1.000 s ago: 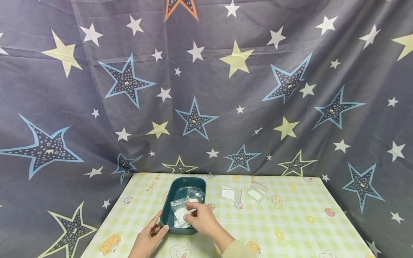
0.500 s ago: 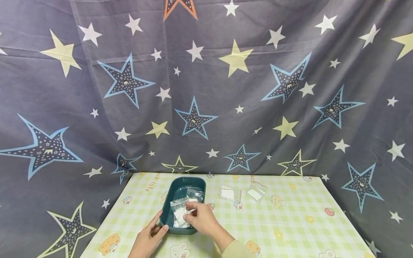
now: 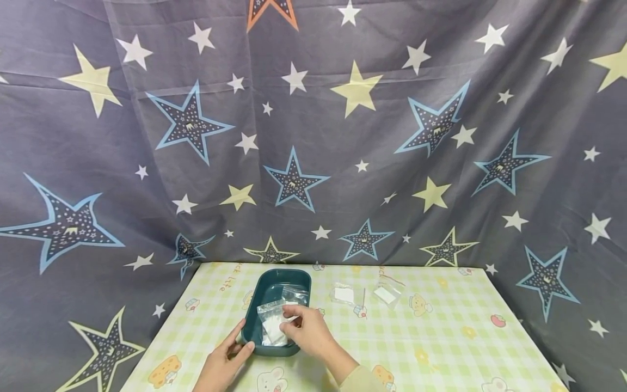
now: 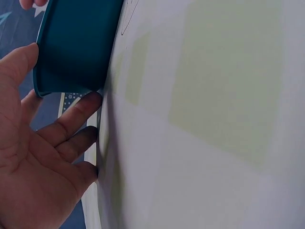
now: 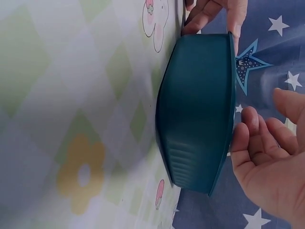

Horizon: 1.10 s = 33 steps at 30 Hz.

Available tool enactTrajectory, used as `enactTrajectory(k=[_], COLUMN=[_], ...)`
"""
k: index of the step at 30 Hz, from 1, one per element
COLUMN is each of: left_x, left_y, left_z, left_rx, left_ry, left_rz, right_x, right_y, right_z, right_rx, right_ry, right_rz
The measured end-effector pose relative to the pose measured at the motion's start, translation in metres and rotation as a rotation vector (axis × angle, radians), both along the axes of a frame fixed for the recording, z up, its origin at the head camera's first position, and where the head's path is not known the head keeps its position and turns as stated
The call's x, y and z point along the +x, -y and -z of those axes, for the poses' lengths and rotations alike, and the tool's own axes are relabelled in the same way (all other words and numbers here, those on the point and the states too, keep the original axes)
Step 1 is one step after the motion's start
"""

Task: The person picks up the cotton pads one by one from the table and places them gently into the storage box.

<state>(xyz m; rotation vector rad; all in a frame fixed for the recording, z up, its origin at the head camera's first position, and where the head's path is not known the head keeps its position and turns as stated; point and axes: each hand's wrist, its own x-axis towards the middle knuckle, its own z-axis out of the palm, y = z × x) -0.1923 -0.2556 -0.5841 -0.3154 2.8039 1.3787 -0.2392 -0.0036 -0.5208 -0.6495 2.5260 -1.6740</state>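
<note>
Head view: we see the left hand [image 3: 222,360], fingers spread, touching the smooth teal box [image 3: 274,351] with rounded corners. Inside, beneath the right hand [image 3: 312,333], lie crinkly clear bags [image 3: 274,331]; its fingers curl, but we cannot tell if they pinch one. Beyond it, rightward, one flat bag [image 3: 344,295] and another bag [image 3: 385,294] lie on checked cloth [image 3: 450,354]; we'd judge it partway done, two bags outside.

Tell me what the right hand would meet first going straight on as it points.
Probably the nearer clear plastic bag with white contents, inside the dark teal oblong container; the right hand may be touching it, depth is unclear.
</note>
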Motion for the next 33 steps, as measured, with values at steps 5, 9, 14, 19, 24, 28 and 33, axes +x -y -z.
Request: enactTrajectory(k=[5, 9, 14, 19, 24, 28, 33], left_x=[-0.001, -0.001, -0.001, -0.002, -0.001, 0.000, 0.001], left_y=[0.000, 0.002, 0.002, 0.001, 0.001, 0.001, 0.000], left_z=[0.000, 0.002, 0.003, 0.004, 0.003, 0.001, 0.000], left_rx=[0.000, -0.001, -0.002, 0.002, -0.005, -0.013, -0.008], left_ry=[0.017, 0.018, 0.014, 0.014, 0.007, 0.008, 0.010], left_rz=[0.000, 0.002, 0.004, 0.000, 0.000, -0.003, -0.008], right_x=[-0.001, -0.004, -0.003, -0.003, -0.002, -0.002, -0.004], right_y=[-0.009, -0.018, -0.026, -0.032, -0.041, -0.048, -0.058], right_z=[-0.001, 0.002, 0.008, 0.013, 0.015, 0.018, 0.024], right_rx=[-0.010, 0.003, -0.010, -0.016, -0.016, 0.002, 0.011], right_ry=[-0.001, -0.015, -0.019, -0.007, -0.001, -0.006, -0.017], right_rz=[0.023, 0.044, 0.064, 0.074, 0.073, 0.087, 0.097])
